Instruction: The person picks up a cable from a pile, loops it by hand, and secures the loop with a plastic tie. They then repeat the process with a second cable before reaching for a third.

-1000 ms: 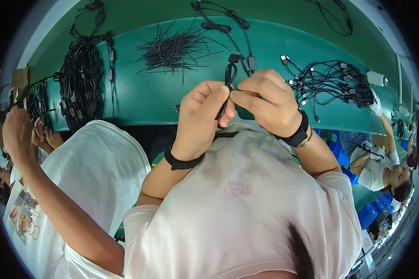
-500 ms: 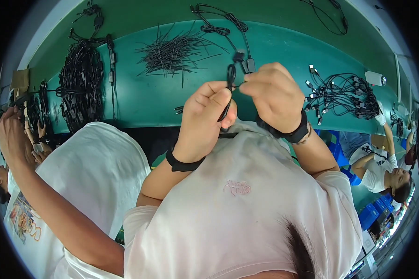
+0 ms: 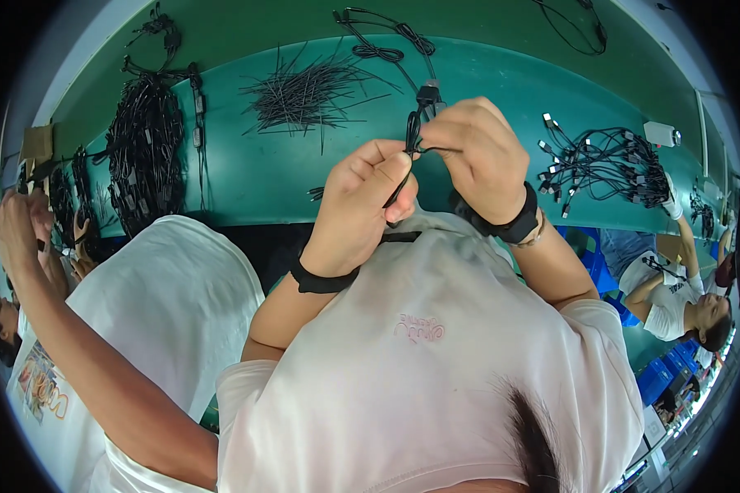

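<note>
I see the left hand [image 3: 362, 204] with its thumb and fingers closed on a coiled black cable [image 3: 413, 131], held upright above the near edge of the table [image 3: 251, 181], its dark connector [image 3: 428, 93] on top. At the coil's right side, the right hand [image 3: 487, 160] has thumb and fingers drawn nearly together by a thin black strand [image 3: 442, 149]; I can't tell whether they grip it. I have green surface between that hand and the cable heap [image 3: 604, 168], and between the left hand and the strip pile [image 3: 300, 94].
</note>
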Demonstrator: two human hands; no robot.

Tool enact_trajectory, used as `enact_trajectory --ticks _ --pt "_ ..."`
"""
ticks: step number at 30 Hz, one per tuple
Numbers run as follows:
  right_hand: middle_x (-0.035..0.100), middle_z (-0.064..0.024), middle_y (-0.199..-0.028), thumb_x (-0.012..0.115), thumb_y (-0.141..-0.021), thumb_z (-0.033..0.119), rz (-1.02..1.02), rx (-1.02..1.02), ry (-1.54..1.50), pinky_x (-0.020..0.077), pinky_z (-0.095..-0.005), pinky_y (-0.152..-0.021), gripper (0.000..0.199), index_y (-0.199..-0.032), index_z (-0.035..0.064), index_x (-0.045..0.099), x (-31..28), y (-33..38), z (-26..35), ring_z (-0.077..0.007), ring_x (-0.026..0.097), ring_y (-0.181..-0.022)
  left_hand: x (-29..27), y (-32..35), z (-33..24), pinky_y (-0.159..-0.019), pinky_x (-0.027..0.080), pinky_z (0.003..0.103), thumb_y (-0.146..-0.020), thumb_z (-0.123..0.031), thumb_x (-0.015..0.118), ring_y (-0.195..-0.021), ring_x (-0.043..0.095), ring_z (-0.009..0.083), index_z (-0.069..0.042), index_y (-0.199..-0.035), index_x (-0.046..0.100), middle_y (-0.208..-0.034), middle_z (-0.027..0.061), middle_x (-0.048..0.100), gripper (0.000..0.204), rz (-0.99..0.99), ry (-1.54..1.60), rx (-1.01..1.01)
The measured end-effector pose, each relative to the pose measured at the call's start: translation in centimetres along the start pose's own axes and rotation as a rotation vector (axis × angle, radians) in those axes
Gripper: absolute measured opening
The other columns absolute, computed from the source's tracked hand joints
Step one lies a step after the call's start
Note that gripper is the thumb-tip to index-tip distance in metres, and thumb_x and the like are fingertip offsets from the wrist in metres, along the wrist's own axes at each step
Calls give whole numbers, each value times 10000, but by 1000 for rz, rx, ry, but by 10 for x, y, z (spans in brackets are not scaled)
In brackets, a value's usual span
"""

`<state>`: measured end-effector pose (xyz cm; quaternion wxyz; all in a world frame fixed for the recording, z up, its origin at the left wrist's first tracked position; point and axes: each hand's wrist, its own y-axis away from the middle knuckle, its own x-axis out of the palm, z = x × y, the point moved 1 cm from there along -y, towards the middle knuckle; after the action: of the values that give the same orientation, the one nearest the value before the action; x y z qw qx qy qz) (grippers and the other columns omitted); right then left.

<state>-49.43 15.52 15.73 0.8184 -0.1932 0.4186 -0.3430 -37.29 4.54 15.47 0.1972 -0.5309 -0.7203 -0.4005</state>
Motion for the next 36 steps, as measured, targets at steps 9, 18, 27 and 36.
enact_trajectory --ticks 9,18,27,36 --pt "537 -81 -693 682 -625 2 276 900 -654 417 -261 -577 154 -751 50 606 14 9 -18 -239 509 -632 -19 -9 19 -534 406 218 -869 -50 492 -573 490 84 14 -946 479 -640 41 522 101 -308 -826 426" --pt "525 -71 -728 671 -667 2 -69 -32 297 413 -275 -587 111 -745 37 601 31 36 0 -206 496 -662 -28 -19 31 -511 332 232 -896 -110 456 -526 392 81 -24 -1143 415 -628 22 482 264 6 85 232" --pt "546 -51 -859 548 -841 67 -462 466 -534 416 -269 -673 45 -818 30 555 -16 16 -47 -152 512 -778 -48 -11 22 -534 293 231 -905 -195 448 -529 346 91 -62 -1225 393 -619 14 444 351 279 321 -115" --pt "544 -130 -966 522 -865 181 105 625 -1155 424 -323 -765 155 -840 27 524 11 27 -24 -205 532 -856 -22 -15 5 -600 343 227 -901 -163 459 -620 429 93 -35 -1199 416 -745 36 526 327 194 210 -12"
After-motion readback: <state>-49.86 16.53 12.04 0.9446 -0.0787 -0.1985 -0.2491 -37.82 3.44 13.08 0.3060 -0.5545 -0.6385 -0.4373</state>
